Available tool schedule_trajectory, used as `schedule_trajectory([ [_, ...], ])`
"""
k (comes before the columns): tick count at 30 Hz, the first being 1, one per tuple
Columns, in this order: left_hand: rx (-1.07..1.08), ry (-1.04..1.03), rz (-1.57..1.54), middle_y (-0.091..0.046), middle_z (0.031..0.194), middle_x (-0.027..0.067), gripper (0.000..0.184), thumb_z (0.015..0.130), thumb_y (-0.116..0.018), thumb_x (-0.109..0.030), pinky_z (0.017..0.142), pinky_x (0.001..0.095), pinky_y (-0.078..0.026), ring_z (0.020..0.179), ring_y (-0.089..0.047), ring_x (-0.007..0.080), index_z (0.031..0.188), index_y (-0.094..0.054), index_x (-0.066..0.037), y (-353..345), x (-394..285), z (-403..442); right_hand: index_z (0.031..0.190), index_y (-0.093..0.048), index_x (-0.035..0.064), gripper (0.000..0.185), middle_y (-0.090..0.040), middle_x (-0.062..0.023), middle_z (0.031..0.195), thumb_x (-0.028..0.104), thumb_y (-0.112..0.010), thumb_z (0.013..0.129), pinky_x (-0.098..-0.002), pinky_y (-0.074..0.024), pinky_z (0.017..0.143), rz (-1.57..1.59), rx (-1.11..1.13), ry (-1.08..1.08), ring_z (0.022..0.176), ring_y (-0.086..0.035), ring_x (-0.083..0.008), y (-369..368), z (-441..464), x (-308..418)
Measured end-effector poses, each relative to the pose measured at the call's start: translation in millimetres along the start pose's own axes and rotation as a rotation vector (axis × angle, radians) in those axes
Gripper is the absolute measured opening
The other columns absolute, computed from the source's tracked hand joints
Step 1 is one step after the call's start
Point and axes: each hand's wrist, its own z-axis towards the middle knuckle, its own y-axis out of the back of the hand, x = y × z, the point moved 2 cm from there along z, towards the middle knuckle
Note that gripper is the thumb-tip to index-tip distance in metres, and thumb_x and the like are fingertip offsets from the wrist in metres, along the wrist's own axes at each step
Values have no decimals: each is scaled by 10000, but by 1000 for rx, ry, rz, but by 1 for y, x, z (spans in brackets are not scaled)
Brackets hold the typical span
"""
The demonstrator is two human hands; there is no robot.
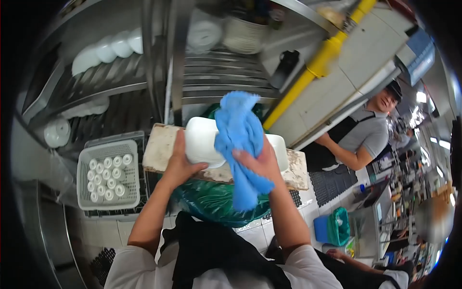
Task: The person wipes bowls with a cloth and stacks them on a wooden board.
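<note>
Here's the tricky spot: the stack of white dishes (201, 139) sits up on a narrow, worn bench (158, 144), and its near side comes close to the edge. One sideways push through the blue cloth (239, 132) could send the smooth dishes sliding over each other, or tip them towards the green bag (192, 196) below. And watch that loose cloth — its lower end hangs past the bench edge, and a careless sweep could catch the other white dish (280, 150) over on the right. Now the grip! The left hand (177, 164) is moderately spread, holding the stack at its left side, fingers along the flank and thumb at the near edge. The right hand (261, 164) is much narrower, bunching the cloth between thumb and fingers against the stack's right side; the fabric hides some fingertips, so I can't tell whether they touch the dishes.
</note>
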Motion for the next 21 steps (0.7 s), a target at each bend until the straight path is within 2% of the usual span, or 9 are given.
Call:
schedule_trajectory([
  [2, -12, 17, -60, -209, 1526, 265, 1216, 630, -871, -215, 1138, 362, -264, 1418, -250, 353, 1493, -51, 32, 0, -7, 1, 1356, -431, -5, 697, -488, -212, 1333, 182, -740, 759, -419, -410, 1015, -395, 49, 251, 1183, -520, -339, -13, 42, 0],
  [3, -10, 47, -108, -239, 1513, 267, 1221, 631, -868, -211, 1125, 367, -286, 1403, -282, 356, 1495, -38, 28, 0, -11, 2, 1356, -431, -5, 697, -488, -212, 1333, 182, -740, 759, -419, -410, 1015, -396, 59, 250, 1183, -520, -339, -20, 59, -13],
  [5, -10, 93, -120, -309, 1479, 274, 1228, 633, -857, -196, 1096, 383, -330, 1366, -348, 374, 1501, -14, 10, -2, -9, 2, 1365, -433, -36, 710, -320, -247, 1474, 375, -662, 833, -446, -283, 1112, -951, 147, 220, 1364, -320, -385, -43, 79, -53],
  [8, -13, 67, -84, -283, 1505, 258, 1188, 649, -832, -151, 1108, 362, -306, 1392, -321, 336, 1514, -28, -23, -2, -3, 2, 1378, -401, -83, 827, -184, -251, 1539, 551, -541, 866, -483, -166, 1156, -1313, 369, 117, 1425, -150, -429, -76, 77, -86],
  [10, -25, 78, -68, -288, 1496, 270, 1185, 660, -818, -153, 1091, 379, -331, 1373, -339, 368, 1510, -4, -18, -2, -2, 3, 1384, -366, -121, 917, -110, -243, 1561, 643, -422, 880, -489, -106, 1166, -1262, 453, 63, 1441, -61, -439, -84, 76, -83],
  [14, -63, 54, -61, -298, 1496, 259, 1137, 690, -767, -113, 1099, 370, -317, 1376, -346, 352, 1516, 10, -35, -10, 9, 1, 1372, -355, -150, 940, -168, -264, 1542, 652, -400, 883, -466, -124, 1169, -1071, 698, -79, 1440, -64, -443, -84, 63, -88],
  [18, -64, 30, -106, -335, 1481, 238, 1160, 696, -762, -96, 1083, 381, -342, 1334, -409, 343, 1515, 58, -54, -7, -3, 1, 1318, -475, -64, 775, -414, -251, 1412, 550, -534, 850, -428, -307, 1088, -831, 747, -85, 1324, -374, -374, -76, 58, -70],
  [19, -51, 88, -177, -399, 1436, 216, 1112, 702, -766, -102, 1058, 380, -372, 1289, -456, 327, 1516, -10, -55, -8, -1, 0, 1294, -511, -34, 719, -519, -238, 1336, 496, -614, 819, -427, -389, 1034, -684, 813, -136, 1236, -507, -352, -72, 58, -64],
  [21, 7, 53, -120, -518, 1323, 174, 957, 715, -775, -142, 998, 373, -429, 1197, -533, 289, 1473, -200, -47, -13, 15, 0, 1256, -535, -18, 642, -586, -219, 1228, 421, -657, 804, -405, -428, 981, -485, 714, -131, 1131, -567, -321, -64, 54, -57],
])
